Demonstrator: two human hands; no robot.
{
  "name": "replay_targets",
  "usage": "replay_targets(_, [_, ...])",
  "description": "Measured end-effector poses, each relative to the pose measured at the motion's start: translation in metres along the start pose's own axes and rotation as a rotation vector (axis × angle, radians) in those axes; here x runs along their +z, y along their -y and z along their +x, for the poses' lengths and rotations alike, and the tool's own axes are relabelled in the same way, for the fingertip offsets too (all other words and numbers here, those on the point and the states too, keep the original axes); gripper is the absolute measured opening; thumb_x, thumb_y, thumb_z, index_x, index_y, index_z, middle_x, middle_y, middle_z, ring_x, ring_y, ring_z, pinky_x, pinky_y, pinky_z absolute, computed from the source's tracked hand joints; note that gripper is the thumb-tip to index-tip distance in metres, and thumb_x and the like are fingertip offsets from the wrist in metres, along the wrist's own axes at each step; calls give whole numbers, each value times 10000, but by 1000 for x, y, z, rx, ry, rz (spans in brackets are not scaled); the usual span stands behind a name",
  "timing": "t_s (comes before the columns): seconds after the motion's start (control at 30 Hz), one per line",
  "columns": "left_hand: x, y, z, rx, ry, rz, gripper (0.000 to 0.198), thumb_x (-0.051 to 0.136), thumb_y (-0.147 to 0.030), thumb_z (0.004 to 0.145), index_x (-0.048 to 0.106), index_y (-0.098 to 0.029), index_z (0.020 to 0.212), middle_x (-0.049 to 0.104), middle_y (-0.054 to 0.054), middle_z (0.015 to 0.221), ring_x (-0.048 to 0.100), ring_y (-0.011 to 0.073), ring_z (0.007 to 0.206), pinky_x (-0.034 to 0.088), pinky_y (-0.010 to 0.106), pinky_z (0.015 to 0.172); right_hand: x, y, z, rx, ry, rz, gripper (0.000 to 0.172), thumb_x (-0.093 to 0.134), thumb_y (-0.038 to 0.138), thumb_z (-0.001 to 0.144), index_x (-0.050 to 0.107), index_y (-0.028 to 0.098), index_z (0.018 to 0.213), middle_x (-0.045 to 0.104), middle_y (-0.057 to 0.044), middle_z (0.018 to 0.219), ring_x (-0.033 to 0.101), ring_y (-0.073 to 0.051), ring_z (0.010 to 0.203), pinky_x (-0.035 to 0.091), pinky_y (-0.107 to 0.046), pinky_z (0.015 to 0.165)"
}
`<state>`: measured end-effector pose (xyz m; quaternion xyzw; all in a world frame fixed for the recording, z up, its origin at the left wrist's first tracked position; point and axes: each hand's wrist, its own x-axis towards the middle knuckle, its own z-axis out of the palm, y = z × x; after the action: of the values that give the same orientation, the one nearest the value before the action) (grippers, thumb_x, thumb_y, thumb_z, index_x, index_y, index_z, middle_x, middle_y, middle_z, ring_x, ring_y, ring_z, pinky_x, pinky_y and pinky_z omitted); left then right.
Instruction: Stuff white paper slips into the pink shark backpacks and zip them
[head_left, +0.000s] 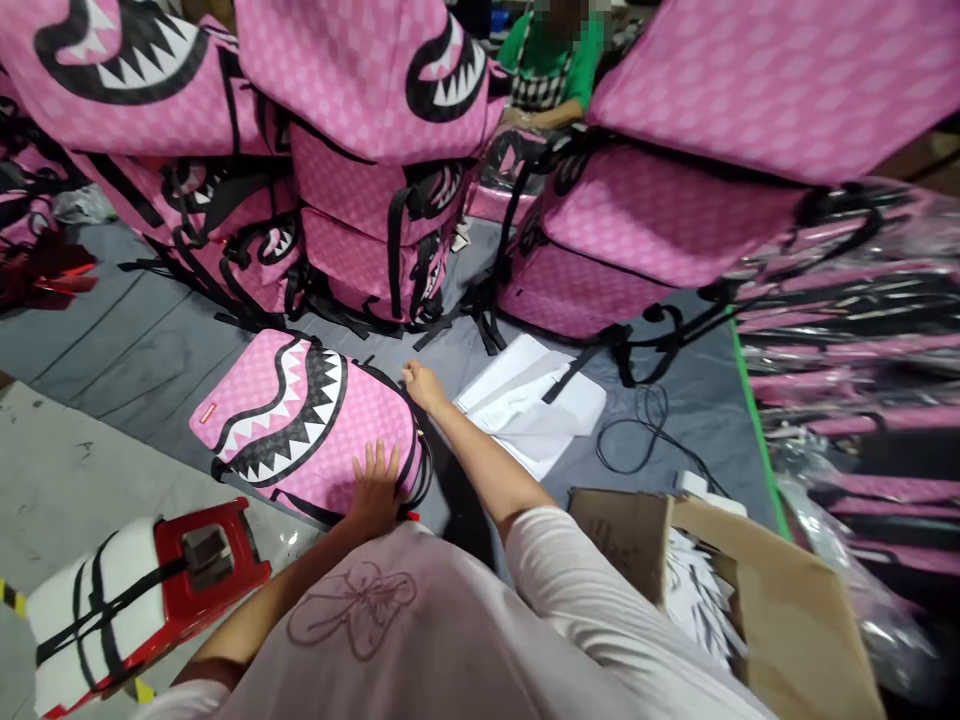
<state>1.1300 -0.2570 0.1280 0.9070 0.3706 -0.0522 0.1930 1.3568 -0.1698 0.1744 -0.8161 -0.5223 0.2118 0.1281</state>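
Note:
A pink checked backpack with a black-and-white shark-mouth print lies flat on the grey-covered table in front of me. My left hand rests on its printed face near the top end, fingers spread. Beside the backpack's far top corner is my right hand, its fingers curled together in a pinch. What those fingers hold, if anything, is too small to make out. Black cord-like loops show at the bag's near top edge, between my hands.
Stacked pink backpacks line the table's far side, with more to the right. White sheets, a black cable and an open cardboard box lie rightward. A red-and-white stool stands left. A person in green sits opposite.

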Motion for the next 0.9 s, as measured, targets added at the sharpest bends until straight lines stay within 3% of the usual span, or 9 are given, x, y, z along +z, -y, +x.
replay_targets(0.13, [4, -6, -1, -29, -38, 139, 712, 513, -336, 977, 305, -173, 1638, 265, 222, 1685, 167, 458, 1573, 195, 718, 1212, 22, -55, -74, 170, 27, 113, 344, 384, 287, 1089, 690, 150, 1166, 780, -94, 1072, 719, -182, 986, 458, -230, 766])
replay_targets(0.27, [5, -12, -9, -30, -18, 197, 758, 524, -290, 964, 234, -168, 1654, 192, 228, 1700, 141, 435, 1582, 219, 708, 1205, 35, -57, -98, 180, -24, 223, 317, 415, 281, 1083, 693, 180, 1196, 778, -75, 1123, 716, -171, 1036, 462, -222, 813])
replay_targets(0.37, [3, -12, -19, 3, 39, 217, 814, 538, -303, 954, 164, -166, 1665, 89, 223, 1711, 92, 427, 1588, 217, 703, 1207, 31, -42, -92, 154, -53, 280, 341, 421, 311, 1079, 695, 193, 1244, 768, -92, 1158, 708, -208, 1087, 482, -257, 855])
replay_targets(0.47, [5, -9, -27, 7, 93, 250, 838, 568, -315, 941, 169, -167, 1663, 55, 215, 1711, 74, 428, 1585, 211, 701, 1211, 21, -26, -81, 129, -98, 295, 424, 458, 260, 1051, 575, 189, 1453, 695, -139, 1330, 663, -247, 1196, 481, -304, 948])
replay_targets(0.6, [13, -6, -37, 39, 76, 296, 824, 597, -318, 930, 233, -162, 1652, 109, 216, 1709, 80, 438, 1581, 196, 707, 1217, 4, -1, -50, -182, -127, 102, 608, 441, 83, 988, 439, 238, 1575, 537, -112, 1543, 563, -239, 1335, 445, -310, 1051])
replay_targets(0.7, [13, -5, -47, 87, 69, 242, 815, 614, -341, 915, 294, -142, 1638, 174, 245, 1691, 131, 469, 1564, 190, 715, 1219, -8, 17, -24, -389, -40, -184, 566, 463, 58, 962, 530, 206, 1504, 582, -132, 1488, 597, -248, 1279, 469, -310, 1004])
replay_targets(0.8, [6, -4, -56, 166, 76, 106, 811, 599, -386, 917, 312, -143, 1636, 196, 259, 1682, 135, 494, 1551, 181, 726, 1217, -15, 24, -10, -436, 24, -314, 364, 453, 127, 998, 713, 120, 1252, 707, -195, 1241, 654, -290, 1157, 487, -342, 938])
replay_targets(0.9, [-3, -5, -60, 175, 104, 30, 841, 625, -377, 892, 321, -109, 1628, 184, 284, 1678, 105, 516, 1544, 151, 751, 1211, -18, 23, -6, -504, 13, -371, 361, 415, 148, 1018, 725, 85, 1193, 690, -240, 1219, 626, -321, 1180, 454, -399, 972])
